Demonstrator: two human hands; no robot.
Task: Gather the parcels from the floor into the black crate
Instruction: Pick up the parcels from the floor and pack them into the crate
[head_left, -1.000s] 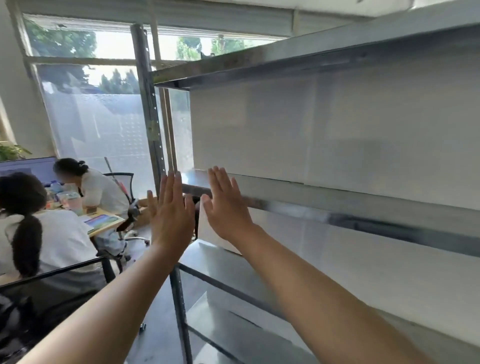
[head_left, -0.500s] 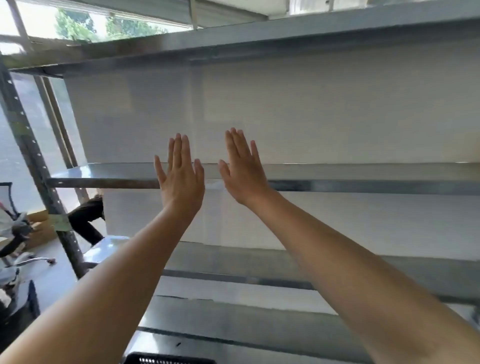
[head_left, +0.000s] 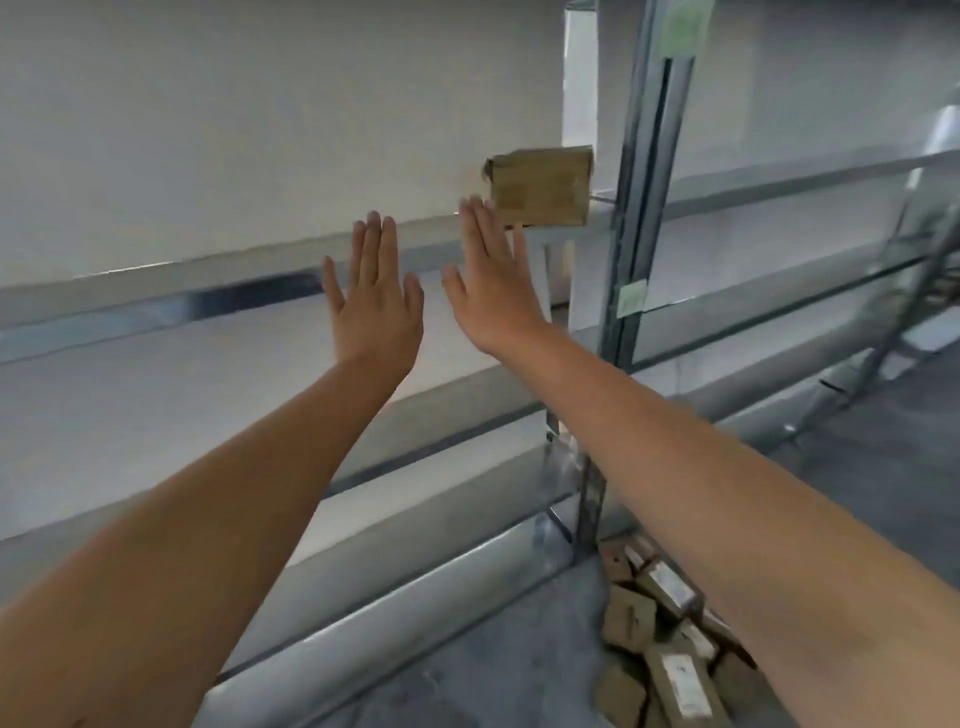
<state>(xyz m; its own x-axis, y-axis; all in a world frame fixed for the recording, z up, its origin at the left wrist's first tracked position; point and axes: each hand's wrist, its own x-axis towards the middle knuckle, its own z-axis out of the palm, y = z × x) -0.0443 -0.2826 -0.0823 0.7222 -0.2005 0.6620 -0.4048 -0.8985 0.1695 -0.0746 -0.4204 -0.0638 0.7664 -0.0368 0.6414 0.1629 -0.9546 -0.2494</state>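
Both my arms are stretched out in front of me at shelf height. My left hand (head_left: 375, 306) and my right hand (head_left: 491, 280) are raised with flat, straight fingers and hold nothing. A heap of several brown cardboard parcels (head_left: 660, 639) lies on the grey floor at the lower right, below my right forearm, beside the foot of a shelf post. One more brown parcel (head_left: 540, 186) sits on a shelf just beyond my right fingertips, apart from them. The black crate is not in view.
A metal shelving rack (head_left: 156, 301) with bare steel shelves runs across the view in front of a white wall. An upright post (head_left: 641, 208) stands to the right of my hands. Another rack (head_left: 914, 249) stands at the far right. Grey floor (head_left: 519, 649) lies below.
My view has swung to the right along the rack and down: the window and the seated people are gone, and the parcels on the floor and on the shelf have come into sight. Both hands stay raised and flat.
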